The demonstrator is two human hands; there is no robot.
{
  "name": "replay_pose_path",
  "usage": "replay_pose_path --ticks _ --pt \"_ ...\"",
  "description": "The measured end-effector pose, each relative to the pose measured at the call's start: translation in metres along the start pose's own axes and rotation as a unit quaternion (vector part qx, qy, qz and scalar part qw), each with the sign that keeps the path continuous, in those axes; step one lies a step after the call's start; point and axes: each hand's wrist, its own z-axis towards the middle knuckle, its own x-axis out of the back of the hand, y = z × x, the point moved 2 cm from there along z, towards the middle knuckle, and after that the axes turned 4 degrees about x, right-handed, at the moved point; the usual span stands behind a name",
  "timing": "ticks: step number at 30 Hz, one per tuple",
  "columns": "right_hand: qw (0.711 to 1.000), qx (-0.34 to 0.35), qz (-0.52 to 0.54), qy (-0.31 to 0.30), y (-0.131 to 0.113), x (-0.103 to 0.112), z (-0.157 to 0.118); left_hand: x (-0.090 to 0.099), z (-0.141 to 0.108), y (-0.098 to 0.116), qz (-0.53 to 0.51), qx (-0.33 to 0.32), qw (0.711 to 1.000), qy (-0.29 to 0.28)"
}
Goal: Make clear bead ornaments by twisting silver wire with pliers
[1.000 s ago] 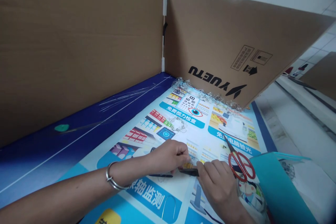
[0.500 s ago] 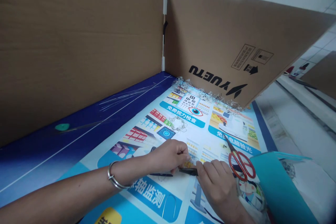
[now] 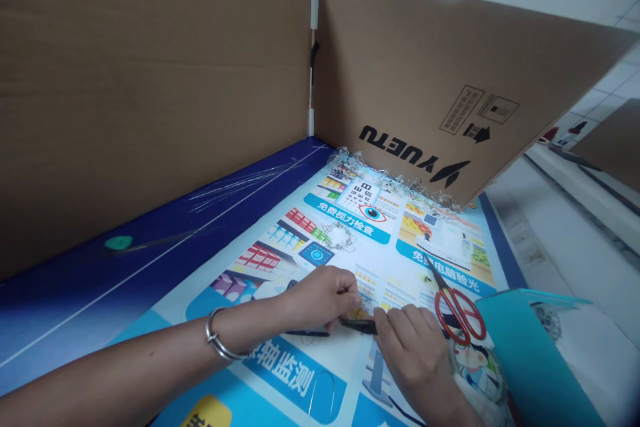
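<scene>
Low in the middle, my left hand [image 3: 325, 297], with a silver bangle [image 3: 220, 335] on its wrist, is closed in a pinch. What its fingertips hold is too small to make out. My right hand [image 3: 415, 343] is wrapped round a dark tool that looks like pliers [image 3: 359, 325]; its jaws point left and meet the left fingertips. Most of the tool is hidden in the fist. Just beyond the right hand lie scissors [image 3: 459, 310] with red handles. A bent piece of clear line [image 3: 321, 395] rests on the printed sheet nearer to me.
Cardboard panels [image 3: 150, 73] stand at the left and back. Along the back panel's foot runs a row of wire loops [image 3: 400, 181], with a small bunch [image 3: 339, 235] nearer. Straight thin strands [image 3: 245, 180] and a green lump [image 3: 119, 241] lie left; a teal box [image 3: 537, 353] stands right.
Almost nothing differs. Both hands keep their places with the pliers between them, and the view has shifted very slightly.
</scene>
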Motion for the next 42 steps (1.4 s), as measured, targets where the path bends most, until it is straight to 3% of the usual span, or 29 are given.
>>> replay_pose_path --ticks 18,25,29,33,38,42 --pt "1.000 -0.006 -0.001 -0.012 0.000 -0.004 -0.002 -0.001 -0.001 0.002 0.027 0.009 1.000 0.008" --pt "0.999 -0.038 0.020 -0.020 -0.005 -0.007 -0.001 0.002 -0.003 0.008 0.190 -0.079 0.973 0.107" --pt "0.993 -0.101 0.058 -0.019 -0.010 -0.008 0.001 0.002 -0.003 0.008 0.259 -0.110 0.951 0.126" --pt "0.973 -0.174 0.122 -0.093 -0.010 -0.011 0.001 0.000 -0.004 0.007 0.308 -0.152 0.931 0.125" --pt "0.915 -0.240 0.241 -0.219 -0.007 -0.010 0.002 -0.005 -0.008 0.007 0.350 -0.232 0.900 0.116" --pt "0.879 -0.263 0.313 -0.246 -0.004 -0.007 0.005 -0.007 -0.013 0.010 0.363 -0.270 0.884 0.119"
